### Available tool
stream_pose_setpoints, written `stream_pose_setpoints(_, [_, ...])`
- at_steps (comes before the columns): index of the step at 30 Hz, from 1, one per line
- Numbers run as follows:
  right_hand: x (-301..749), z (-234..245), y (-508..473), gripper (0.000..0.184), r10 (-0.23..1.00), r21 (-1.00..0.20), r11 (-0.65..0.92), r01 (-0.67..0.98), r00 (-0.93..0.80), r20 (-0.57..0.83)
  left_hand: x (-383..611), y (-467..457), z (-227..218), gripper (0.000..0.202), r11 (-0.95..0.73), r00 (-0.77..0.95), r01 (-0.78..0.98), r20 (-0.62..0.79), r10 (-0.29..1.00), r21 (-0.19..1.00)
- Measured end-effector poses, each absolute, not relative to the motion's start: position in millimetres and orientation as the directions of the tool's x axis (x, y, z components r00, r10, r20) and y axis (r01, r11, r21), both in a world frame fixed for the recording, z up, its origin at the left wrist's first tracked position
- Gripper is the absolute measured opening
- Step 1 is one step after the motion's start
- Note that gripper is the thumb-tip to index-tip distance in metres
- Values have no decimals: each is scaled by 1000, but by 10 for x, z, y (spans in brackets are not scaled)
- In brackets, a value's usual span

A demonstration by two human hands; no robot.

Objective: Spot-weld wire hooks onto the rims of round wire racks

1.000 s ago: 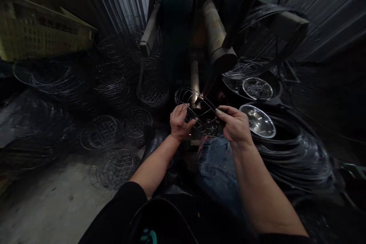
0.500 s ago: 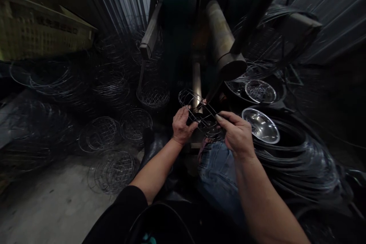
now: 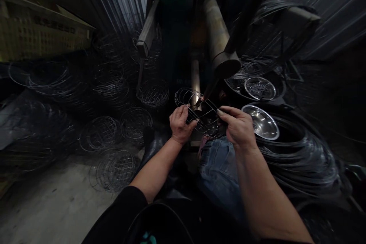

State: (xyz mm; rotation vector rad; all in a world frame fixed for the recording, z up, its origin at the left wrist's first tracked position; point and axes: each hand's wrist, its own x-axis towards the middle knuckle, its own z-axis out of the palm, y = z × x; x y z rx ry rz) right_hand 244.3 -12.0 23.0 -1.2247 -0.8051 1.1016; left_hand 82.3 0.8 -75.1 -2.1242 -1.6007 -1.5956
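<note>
A round wire basket (image 3: pixel 211 111) of thin metal wire is held tilted at the spot-welding machine's electrodes (image 3: pixel 196 84). My left hand (image 3: pixel 180 124) pinches its left edge between thumb and fingers. On the opposite side, my right hand (image 3: pixel 238 125) grips the rim with the thumb on top. The lower electrode, a brass-coloured rod, reaches inside the wire frame. Above it, the dark upper tip meets the wire near a small copper-coloured spot. A thick metal cylinder (image 3: pixel 219 32) stretches over the work from the dark machine body.
Several wire baskets (image 3: pixel 116 169) lie on the floor at left, with more stacked behind. A yellow crate (image 3: pixel 42 32) stands at far left. To the right are a shiny metal bowl (image 3: pixel 262 122), a bowl of small pieces (image 3: pixel 260 88) and a large wire coil (image 3: pixel 303 160).
The wire basket has turned slightly between my hands, its left loop now a little further left. My right hand's grip has shifted slightly on the rim. The whole view has moved a little.
</note>
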Motion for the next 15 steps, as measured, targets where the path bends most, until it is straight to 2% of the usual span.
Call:
stream_pose_setpoints(5, [2436,294,-135,30,951,-975,-53,-218,286,-115,811,-21,-729,61,-417,-44,732,647,761,540])
stream_pose_setpoints(15, [2436,347,-115,35,938,-972,-102,-210,307,-164,816,-34,-739,64,-435,-48,744,690,722,507])
